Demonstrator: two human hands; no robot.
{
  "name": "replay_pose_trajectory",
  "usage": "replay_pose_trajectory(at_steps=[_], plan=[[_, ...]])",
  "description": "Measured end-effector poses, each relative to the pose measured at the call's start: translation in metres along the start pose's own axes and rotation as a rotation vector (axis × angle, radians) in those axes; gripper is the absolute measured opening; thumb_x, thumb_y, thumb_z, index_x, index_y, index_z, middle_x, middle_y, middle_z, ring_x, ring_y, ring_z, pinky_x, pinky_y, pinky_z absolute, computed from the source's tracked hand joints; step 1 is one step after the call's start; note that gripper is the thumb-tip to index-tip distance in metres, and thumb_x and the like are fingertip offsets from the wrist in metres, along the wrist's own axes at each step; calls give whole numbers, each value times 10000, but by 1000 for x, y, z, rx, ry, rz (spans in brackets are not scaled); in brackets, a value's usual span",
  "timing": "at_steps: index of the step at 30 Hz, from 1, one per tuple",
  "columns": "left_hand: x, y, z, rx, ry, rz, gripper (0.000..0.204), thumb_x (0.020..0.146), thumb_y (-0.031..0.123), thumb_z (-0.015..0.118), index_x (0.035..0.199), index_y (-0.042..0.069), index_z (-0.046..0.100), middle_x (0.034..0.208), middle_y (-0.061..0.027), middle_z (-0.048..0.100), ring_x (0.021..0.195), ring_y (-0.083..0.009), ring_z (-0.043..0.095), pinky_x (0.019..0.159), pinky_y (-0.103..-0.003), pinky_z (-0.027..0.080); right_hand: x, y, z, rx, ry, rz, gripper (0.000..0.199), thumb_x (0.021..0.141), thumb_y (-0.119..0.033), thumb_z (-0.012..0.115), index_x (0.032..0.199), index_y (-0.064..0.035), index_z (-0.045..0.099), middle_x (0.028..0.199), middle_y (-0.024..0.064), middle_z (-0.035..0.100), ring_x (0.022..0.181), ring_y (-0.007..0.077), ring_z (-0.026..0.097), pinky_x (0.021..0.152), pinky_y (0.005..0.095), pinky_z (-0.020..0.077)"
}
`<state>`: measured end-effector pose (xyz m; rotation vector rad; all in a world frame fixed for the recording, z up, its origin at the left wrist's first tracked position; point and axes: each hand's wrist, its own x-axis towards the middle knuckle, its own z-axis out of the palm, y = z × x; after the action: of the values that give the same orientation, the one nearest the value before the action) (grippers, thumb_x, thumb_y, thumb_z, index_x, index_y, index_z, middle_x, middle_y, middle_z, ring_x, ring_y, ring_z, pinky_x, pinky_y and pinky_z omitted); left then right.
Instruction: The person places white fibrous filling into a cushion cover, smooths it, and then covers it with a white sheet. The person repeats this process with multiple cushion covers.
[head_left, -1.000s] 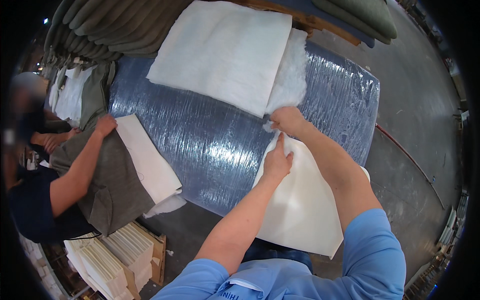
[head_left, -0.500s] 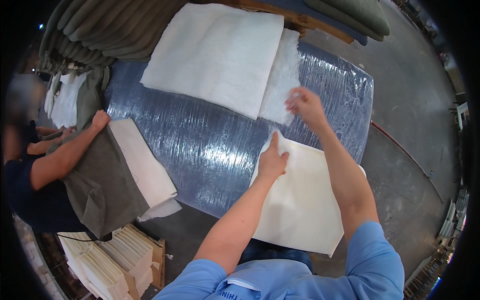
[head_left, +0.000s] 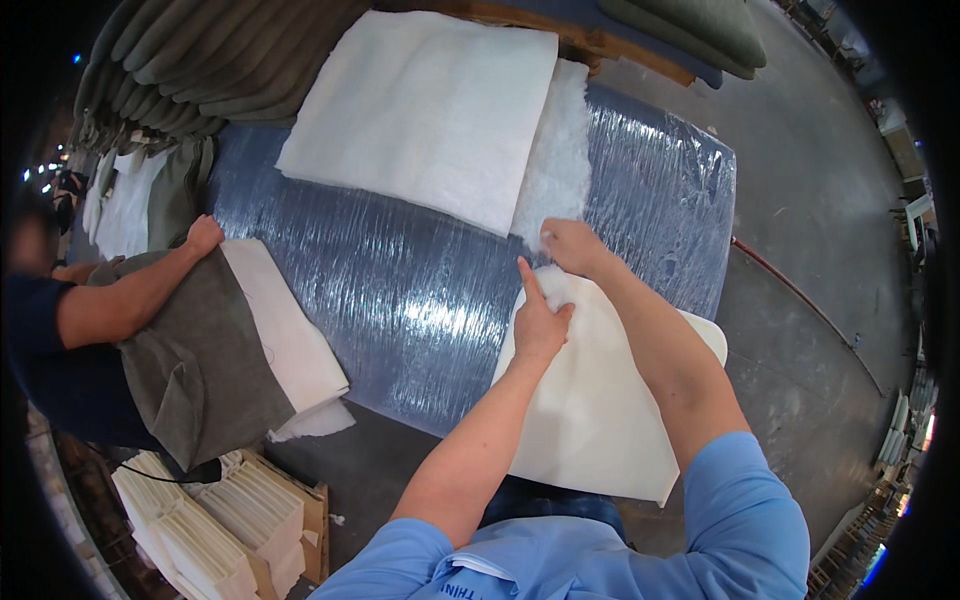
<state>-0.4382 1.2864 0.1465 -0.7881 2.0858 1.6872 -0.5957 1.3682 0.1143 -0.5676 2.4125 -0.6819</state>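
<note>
A cream foam cushion piece (head_left: pixel 590 400) with a narrowed far end lies in front of me, partly over the edge of a film-wrapped surface (head_left: pixel 400 280). My left hand (head_left: pixel 541 328) rests on that narrow end, index finger stretched out and thumb apart. Beside it, a small white tuft of batting (head_left: pixel 551 283) shows on the foam. Just beyond the foam, my right hand (head_left: pixel 573 246) is closed with a wisp of batting at its fingertips. A thin, ragged batting sheet (head_left: pixel 560 150) reaches toward this hand from under a thicker white batting stack (head_left: pixel 420 110).
At left, a co-worker's hand (head_left: pixel 206 235) grips a grey-green fabric cover (head_left: pixel 205 350) around a white cushion insert (head_left: pixel 290 320). Stacked dark cushions (head_left: pixel 210 60) stand far left. Cream slabs (head_left: pixel 205 525) fill a box at lower left. A red hose (head_left: pixel 790 280) crosses the floor at right.
My right hand has come down and left from the ragged batting sheet, close to my left hand. My left hand has shifted slightly down and left; its index finger still extends.
</note>
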Motion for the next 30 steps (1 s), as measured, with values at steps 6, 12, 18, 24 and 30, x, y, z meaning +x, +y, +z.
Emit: replay_pose_trajectory(at_steps=[6, 12, 18, 24, 30], plan=[[1, -4, 2, -27, 36, -41, 1163, 901, 71, 734, 1634, 189, -161, 1232, -238, 642, 734, -268, 719, 520, -338, 610, -6, -6, 18, 16, -193, -184, 344, 963, -223, 584, 1259, -61, 652, 1163, 182, 730, 1116, 363, 679, 967, 430, 516], [-6, 7, 0, -103, 16, -3, 1176, 891, 68, 747, 1638, 202, -151, 1337, -219, 594, 812, -248, 715, 530, -332, 614, -15, 1, 0, 389, 41, 12, 278, 956, -180, 580, 1178, -58, 695, 1136, 172, 695, 1033, 298, 687, 896, 399, 528], [-19, -3, -24, -238, -80, 32, 1096, 865, 83, 775, 1658, 158, 21, 1243, -180, 650, 859, -247, 714, 553, -352, 599, -78, 18, -31, 439, 156, 15, 334, 897, -224, 702, 1199, -81, 692, 1045, 164, 643, 959, 261, 675, 856, 386, 533], [-12, -10, -50, 501, 125, 526, 896, 812, 144, 823, 1585, 88, 373, 1324, -189, 642, 1127, -345, 672, 973, -391, 550, -118, 15, -25, 11, 20, -169, 658, 805, -237, 823, 1414, -149, 587, 1137, 156, 609, 1047, 346, 626, 885, 450, 503], [40, 16, -62, 593, -341, 90, 964, 740, 189, 882, 1574, 103, 407, 1310, -173, 677, 1177, -324, 661, 994, -386, 533, -103, 14, -18, -118, -152, -90, 879, 751, -222, 860, 1537, -186, 469, 1136, 185, 587, 1102, 377, 610, 920, 470, 492]])
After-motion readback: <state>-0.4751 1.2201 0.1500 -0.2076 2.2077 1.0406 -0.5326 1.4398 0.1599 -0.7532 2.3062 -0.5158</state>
